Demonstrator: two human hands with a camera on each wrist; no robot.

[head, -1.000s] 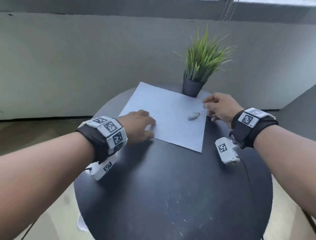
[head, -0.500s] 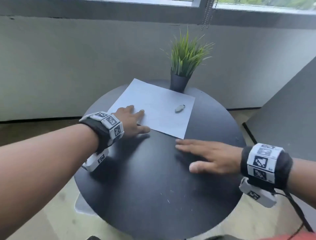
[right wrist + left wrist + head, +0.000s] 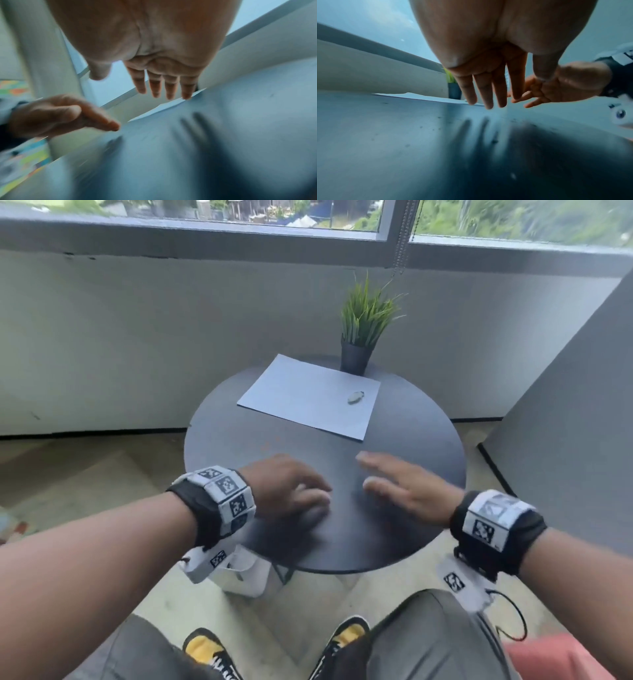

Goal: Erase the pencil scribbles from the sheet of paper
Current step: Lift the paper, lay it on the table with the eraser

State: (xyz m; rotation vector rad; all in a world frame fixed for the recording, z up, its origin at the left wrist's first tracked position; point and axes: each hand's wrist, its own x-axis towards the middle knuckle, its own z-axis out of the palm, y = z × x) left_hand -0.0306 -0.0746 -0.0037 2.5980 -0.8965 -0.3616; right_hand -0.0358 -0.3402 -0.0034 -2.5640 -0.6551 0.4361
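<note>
A white sheet of paper (image 3: 308, 398) lies on the far half of the round black table (image 3: 411, 440); no scribbles show on it at this distance. A small grey eraser (image 3: 355, 397) rests on the sheet near its right edge. My left hand (image 3: 291, 491) hovers over the near part of the table, fingers relaxed and holding nothing. My right hand (image 3: 400, 484) is beside it, fingers straight and spread, also holding nothing. In the left wrist view my left hand's fingers (image 3: 488, 92) point down at the tabletop; the sheet's edge (image 3: 419, 96) shows beyond. The right wrist view is blurred.
A potted green plant (image 3: 359, 337) stands at the table's far edge, just behind the sheet. A grey wall and window lie beyond. My knees and yellow-and-black shoes (image 3: 209, 652) are below the near edge. A grey panel (image 3: 565, 422) stands to the right.
Both hands have pulled back from the sheet to the near part of the table. The right hand let go of the eraser, which stays on the paper. The head camera has drawn back.
</note>
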